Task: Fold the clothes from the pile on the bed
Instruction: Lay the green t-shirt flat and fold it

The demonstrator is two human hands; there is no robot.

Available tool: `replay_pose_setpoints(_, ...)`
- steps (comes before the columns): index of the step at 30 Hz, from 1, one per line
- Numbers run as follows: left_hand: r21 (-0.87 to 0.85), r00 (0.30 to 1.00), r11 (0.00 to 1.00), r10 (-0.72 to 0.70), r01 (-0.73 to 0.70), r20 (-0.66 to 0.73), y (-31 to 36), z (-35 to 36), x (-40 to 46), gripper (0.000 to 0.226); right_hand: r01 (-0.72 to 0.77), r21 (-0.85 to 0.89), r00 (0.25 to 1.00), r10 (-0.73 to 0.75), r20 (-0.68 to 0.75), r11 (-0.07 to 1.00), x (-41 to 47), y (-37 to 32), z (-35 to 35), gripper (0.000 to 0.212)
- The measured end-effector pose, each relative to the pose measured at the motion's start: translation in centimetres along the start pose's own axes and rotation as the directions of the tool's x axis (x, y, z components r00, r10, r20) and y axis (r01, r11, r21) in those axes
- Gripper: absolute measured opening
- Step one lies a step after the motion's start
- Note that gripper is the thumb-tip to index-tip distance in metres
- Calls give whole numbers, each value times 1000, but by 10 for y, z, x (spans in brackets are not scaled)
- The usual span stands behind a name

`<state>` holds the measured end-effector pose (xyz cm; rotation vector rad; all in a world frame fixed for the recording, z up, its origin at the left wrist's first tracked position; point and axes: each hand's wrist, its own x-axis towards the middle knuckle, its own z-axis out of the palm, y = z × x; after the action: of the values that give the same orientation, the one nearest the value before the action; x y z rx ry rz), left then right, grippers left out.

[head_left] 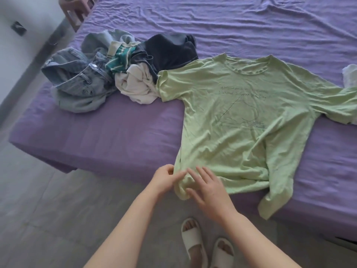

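Observation:
A light green T-shirt [241,120] with a dark line drawing lies spread face up on the purple bed [116,132], its hem hanging over the near edge. My left hand [164,178] pinches the hem's lower left corner. My right hand [208,188] rests on the same corner with fingers spread and mostly straight. To the left lies the pile: blue jeans [77,80], a grey garment [104,39], a green striped piece [119,59], a cream garment [135,84] and a dark garment [170,51].
A white cloth [350,74] peeks in at the right edge, behind the shirt's sleeve. A pink bedside unit [79,10] stands at the bed's far left corner. My feet in white slippers [204,246] stand on the grey floor before the bed.

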<state>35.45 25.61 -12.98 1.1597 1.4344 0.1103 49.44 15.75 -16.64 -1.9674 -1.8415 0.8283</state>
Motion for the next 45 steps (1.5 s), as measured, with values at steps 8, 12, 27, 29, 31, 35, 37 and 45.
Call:
replay_pose_setpoints(8,-316,977,930,146,-190,-158,-26,16,-38,17,76,209,997,-73,-23,975,-23,-19,17,75)
replay_pose_setpoints(12,-297,929,908,200,-295,-312,-40,14,-47,21,155,156,948,-102,-303,976,-35,-25,19,44)
replay_pose_setpoints(27,-164,907,892,415,-422,-73,-41,-22,-63,10,48,330,870,123,-478,943,-44,-59,-4,19)
replay_pose_setpoints(29,-171,902,886,429,-430,-48,-38,-30,-68,12,65,309,856,106,-505,949,-45,-60,-6,19)
replay_pose_setpoints(31,-179,906,889,422,-422,-41,-37,-36,-72,13,81,230,845,56,-533,970,-44,-62,-8,18)
replay_pose_setpoints(35,-258,898,863,394,-435,-197,-40,-39,-78,17,133,-17,825,-120,-552,991,-42,-67,-7,9)
replay_pose_setpoints(37,-266,872,849,369,-457,-321,-47,-35,-77,18,133,-70,812,-149,-564,989,-39,-67,-4,7)
replay_pose_setpoints(45,-873,997,482,18,-76,-77,-74,-20,-58,19,131,-197,885,-204,-418,972,-29,-58,18,24)
